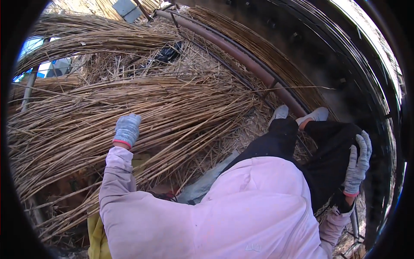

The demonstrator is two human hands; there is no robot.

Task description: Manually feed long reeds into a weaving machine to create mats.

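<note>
Long dry reed stalks (181, 108) lie in a broad, loose layer across the left and middle. Over this layer is my left hand (128, 129), in a grey-white knitted glove with a pink cuff. Its fingers are curled closed; whether any stalks are inside them is hidden. My right hand (359, 164), gloved the same way, lies against my black-trousered leg (332, 142) near the knee. Its fingers are stretched out, and it holds nothing.
A reddish-brown pipe (241, 56) runs diagonally past my pale shoes (318, 114). Beyond it is a dark strip of machinery or frame (319, 47). More reeds (99, 36) and a black plastic scrap (168, 52) lie farther off. Yellow cloth (99, 237) shows at lower left.
</note>
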